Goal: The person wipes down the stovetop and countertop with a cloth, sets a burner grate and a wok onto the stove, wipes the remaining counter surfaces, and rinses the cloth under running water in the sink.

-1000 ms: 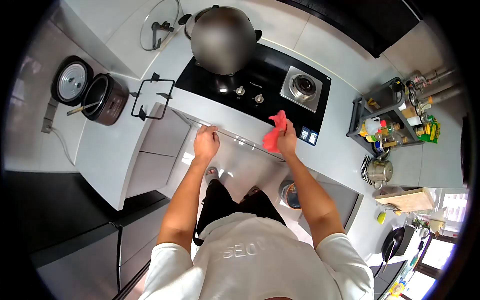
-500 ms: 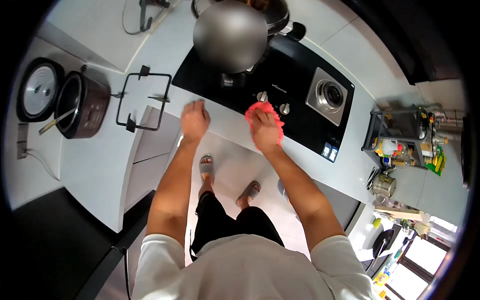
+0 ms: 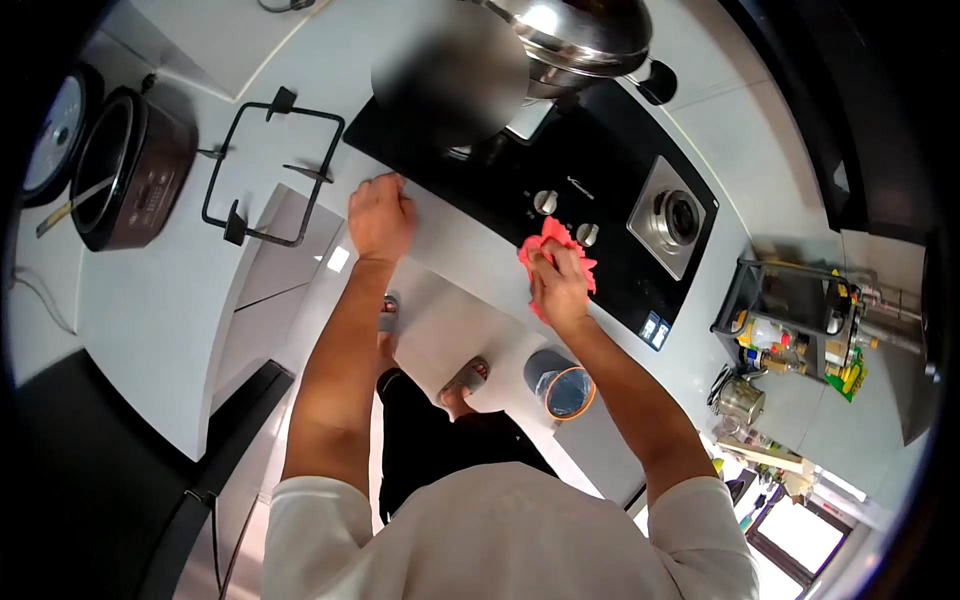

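A crumpled pink-red cloth (image 3: 549,243) is bunched under my right hand (image 3: 563,288), whose fingers are closed over it. The cloth lies at the front edge of the black glass gas hob (image 3: 600,130), just below two silver knobs (image 3: 587,235). My left hand (image 3: 381,220) rests at the counter's front edge with fingers curled and nothing visible in it. Left of that hand, a black pan support (image 3: 330,150) lies off the hob on the white counter (image 3: 150,320). The right-hand burner (image 3: 672,218) is bare on its square metal plate.
A lidded steel pot (image 3: 590,35) stands at the back of the hob, partly behind a blurred patch. An open rice cooker (image 3: 150,180) with a utensil sits left. A bottle rack (image 3: 770,300) and a metal kettle (image 3: 741,398) stand right. Below is a lined bin (image 3: 570,392).
My right hand and the cloth have shifted slightly rightward along the hob's front edge. The view has turned, bringing the bin and more of the steel pot into sight. My left hand stays at the edge.
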{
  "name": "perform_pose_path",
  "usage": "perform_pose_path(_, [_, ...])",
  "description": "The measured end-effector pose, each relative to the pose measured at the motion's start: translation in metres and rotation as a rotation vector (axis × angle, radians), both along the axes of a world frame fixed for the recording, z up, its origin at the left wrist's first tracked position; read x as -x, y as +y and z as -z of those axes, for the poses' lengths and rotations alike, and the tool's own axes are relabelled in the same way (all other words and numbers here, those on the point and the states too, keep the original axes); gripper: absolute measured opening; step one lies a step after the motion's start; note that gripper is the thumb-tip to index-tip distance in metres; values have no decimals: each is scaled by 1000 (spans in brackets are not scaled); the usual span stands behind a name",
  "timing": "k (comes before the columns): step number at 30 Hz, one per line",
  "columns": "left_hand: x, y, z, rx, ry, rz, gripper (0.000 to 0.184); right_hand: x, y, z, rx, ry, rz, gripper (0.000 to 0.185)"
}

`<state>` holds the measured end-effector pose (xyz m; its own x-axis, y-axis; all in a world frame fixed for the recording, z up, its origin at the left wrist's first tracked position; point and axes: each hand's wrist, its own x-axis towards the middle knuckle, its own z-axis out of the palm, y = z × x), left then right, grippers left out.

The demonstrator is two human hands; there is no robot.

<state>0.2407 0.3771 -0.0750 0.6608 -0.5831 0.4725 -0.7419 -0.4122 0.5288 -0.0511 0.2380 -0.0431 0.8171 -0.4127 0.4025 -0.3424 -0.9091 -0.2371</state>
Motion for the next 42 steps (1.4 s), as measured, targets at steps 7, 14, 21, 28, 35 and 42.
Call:
perform_pose_path(7, [-6,3,0,56,-1,46,24,-146,14,14,-25,11,-84,30])
perform_pose_path(14, [-4,3,10,10,0,19,24,15,1,2,49,34,13,32])
perform_pose_path(21, [-5,5,13,12,16,22,25,-168,21,18,-18,-13,-108,35])
perform_pose_path(28, [-4,7,16,34,3,29,22,29,0,7,58,50,101,29])
perform_pose_path(35, [-3,8,10,40,11,55,22,-168,21,11,12,146,-76,30])
perform_pose_path(42, [-6,5,10,30,-30,32,23,13,3,-13,36,243,43,44])
